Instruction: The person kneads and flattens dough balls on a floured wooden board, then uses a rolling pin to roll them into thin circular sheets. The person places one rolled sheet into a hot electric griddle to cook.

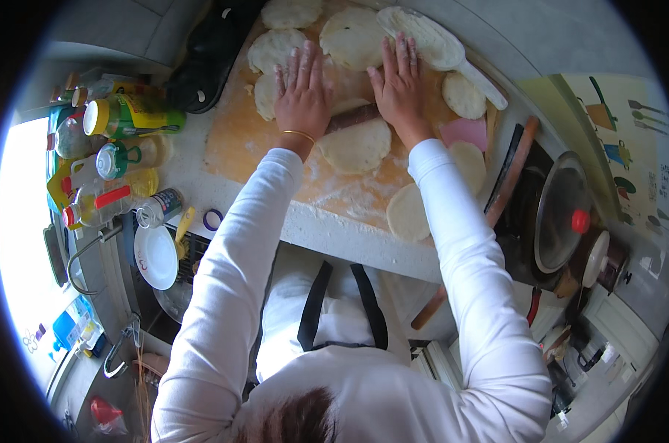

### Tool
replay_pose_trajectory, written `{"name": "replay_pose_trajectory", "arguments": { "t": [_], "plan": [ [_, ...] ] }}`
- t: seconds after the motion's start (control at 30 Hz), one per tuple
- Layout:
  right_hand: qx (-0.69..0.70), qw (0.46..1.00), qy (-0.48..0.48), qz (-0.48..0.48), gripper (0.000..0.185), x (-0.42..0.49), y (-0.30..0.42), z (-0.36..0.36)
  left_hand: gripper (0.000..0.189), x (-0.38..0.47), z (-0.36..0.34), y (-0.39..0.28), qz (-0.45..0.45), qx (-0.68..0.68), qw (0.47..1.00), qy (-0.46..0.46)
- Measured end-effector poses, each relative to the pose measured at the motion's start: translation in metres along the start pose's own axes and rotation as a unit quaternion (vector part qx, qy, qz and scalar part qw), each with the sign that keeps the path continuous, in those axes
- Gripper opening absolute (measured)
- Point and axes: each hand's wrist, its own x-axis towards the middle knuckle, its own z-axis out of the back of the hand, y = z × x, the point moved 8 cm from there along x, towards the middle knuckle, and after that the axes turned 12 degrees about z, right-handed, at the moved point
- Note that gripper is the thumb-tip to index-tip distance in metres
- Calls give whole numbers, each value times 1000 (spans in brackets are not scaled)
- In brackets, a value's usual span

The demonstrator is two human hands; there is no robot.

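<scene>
Both floury hands lie palm down with fingers stretched over a wooden rolling pin [352,118]. My left hand [304,88] covers its left end, and my right hand [399,91] covers the right end. Beneath the pin is a flattened round of dough [357,145], its near half showing. Several more rounds lie about on the floured wooden board [240,147], among them a large one [352,39] beyond my hands and one [409,213] by my right forearm. A white paddle-shaped tool [481,83] lies at the far right, its broad part floury or dough-covered.
Bottles and jars, one a green jar with a yellow lid [135,116], crowd the left counter. Nearer are a white plate [156,257] and a sink faucet [118,346]. At right stand a pan with a glass lid [561,213] and a long wooden stick [514,171].
</scene>
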Motion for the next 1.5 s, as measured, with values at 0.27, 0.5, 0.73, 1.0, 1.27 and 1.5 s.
{"name": "replay_pose_trajectory", "arguments": {
  "t": [0.27,0.5,0.73,1.0,1.27,1.5],
  "plan": [
    [58,979,194,6,73,-141,55,63,71,-137,13,-29,-68,-21,981,183],
    [0,995,95,-30,71,-66,28,32,66,-52,8,4,-10,63,996,61],
    [-27,997,64,-28,68,-23,6,8,65,11,1,-2,-78,64,995,-3],
    [89,980,178,14,54,-145,79,72,70,-134,27,-12,-105,7,950,295],
    [126,982,125,-63,45,-147,97,76,55,-30,-40,-44,-126,-140,931,313],
    [163,981,99,-22,41,-155,127,101,29,-30,-22,12,-5,-125,907,403]
  ]
}}
